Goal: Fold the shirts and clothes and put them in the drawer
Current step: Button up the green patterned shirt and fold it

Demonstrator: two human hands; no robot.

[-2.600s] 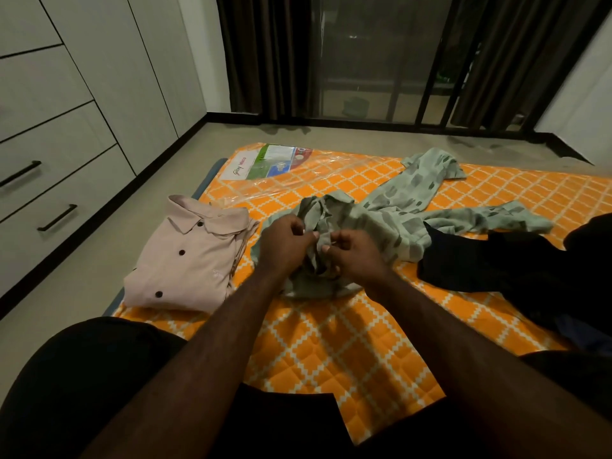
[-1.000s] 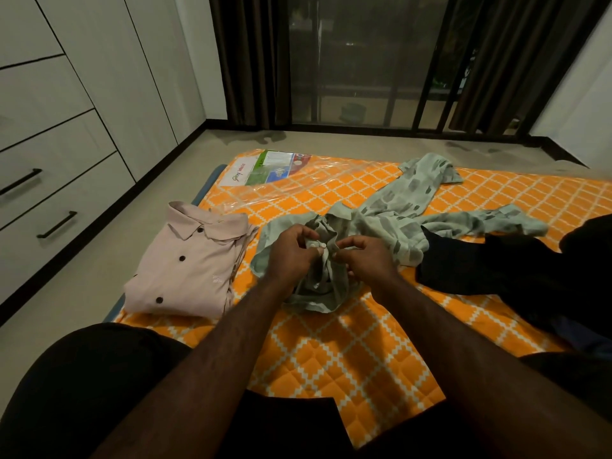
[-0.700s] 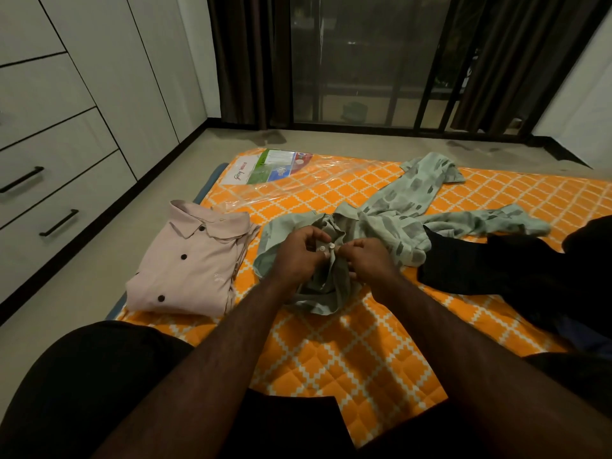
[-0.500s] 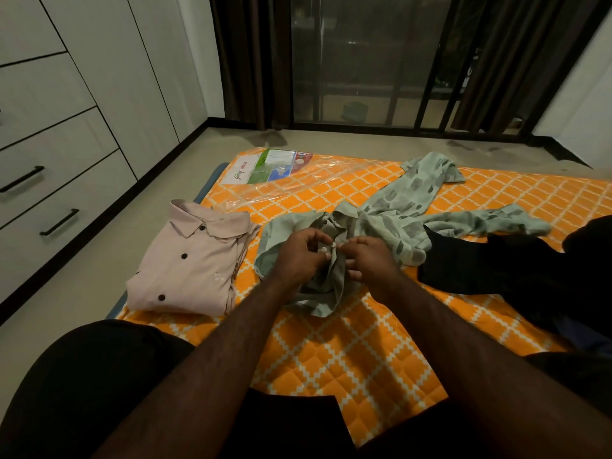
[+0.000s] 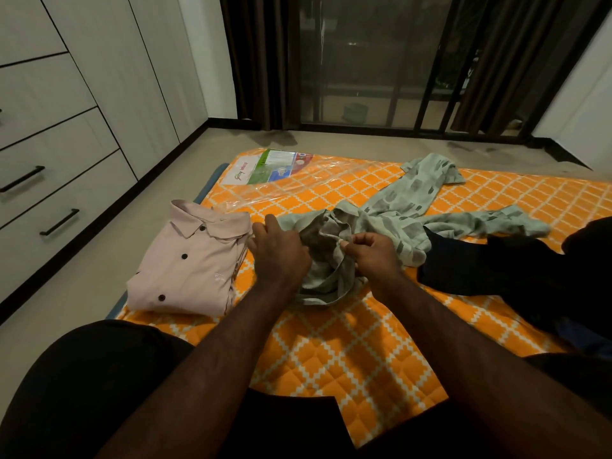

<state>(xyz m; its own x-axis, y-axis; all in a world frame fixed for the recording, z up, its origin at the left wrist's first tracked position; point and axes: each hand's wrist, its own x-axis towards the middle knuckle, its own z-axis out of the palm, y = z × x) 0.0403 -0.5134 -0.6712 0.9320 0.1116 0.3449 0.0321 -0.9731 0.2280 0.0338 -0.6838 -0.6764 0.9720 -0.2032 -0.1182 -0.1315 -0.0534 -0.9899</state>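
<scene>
Left hand (image 5: 277,256) shifted left (right hand (image 5: 372,253) pinching green shirt (image 5: 397,217)).

Mattress (image 5: 347,352) is showing bright orange with a white diamond-lattice pattern, blue edge on the near-left side. Folded shirt (image 5: 195,263) at left is reading pale pink, dark buttons. Crumpled shirt (image 5: 397,220) in the centre is showing pale sage green with darker grey-green blotches. Dark garment (image 5: 496,273) at right is looking black, no pattern visible. Plastic bag (image 5: 298,183), far-left on the mattress, is showing clear with a white, green, blue and red printed insert. Drawers (image 5: 66,180) at left are showing off-white with black handles. Curtains (image 5: 255,58) at far are looking dark brown. Floor (image 5: 82,293) is reading beige.
</scene>
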